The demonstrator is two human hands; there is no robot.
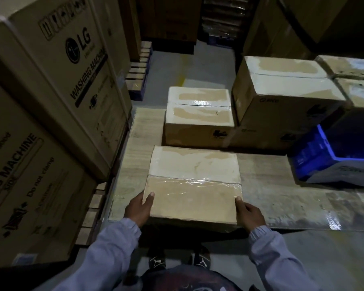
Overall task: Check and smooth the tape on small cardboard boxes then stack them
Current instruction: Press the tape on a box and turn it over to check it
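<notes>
Left hand (139,208) and right hand (248,213) clamp the near corners of a small brown cardboard box (194,185), fingers wrapped down its sides, thumbs up on the top edge; grip pressed in on both sides. Clear glossy tape strip (192,181) runs across the lid seam, wrinkled. The box sits at centre on a flat pale cardboard sheet (282,192) spread over the floor. Light grey sleeves (114,244) lead back to 6 o'clock, dark shoes (201,259) below.

At 12 o'clock, just beyond, a second taped small carton (199,114). At 1–2 o'clock a stack of two taped cartons (282,97), more behind, touching the second one. At 3 o'clock a blue-and-white printed carton (332,158) on the sheet. At 9–10 o'clock tall washing-machine cartons (40,101) wall off the left, wooden pallet slats (90,208) under them.
</notes>
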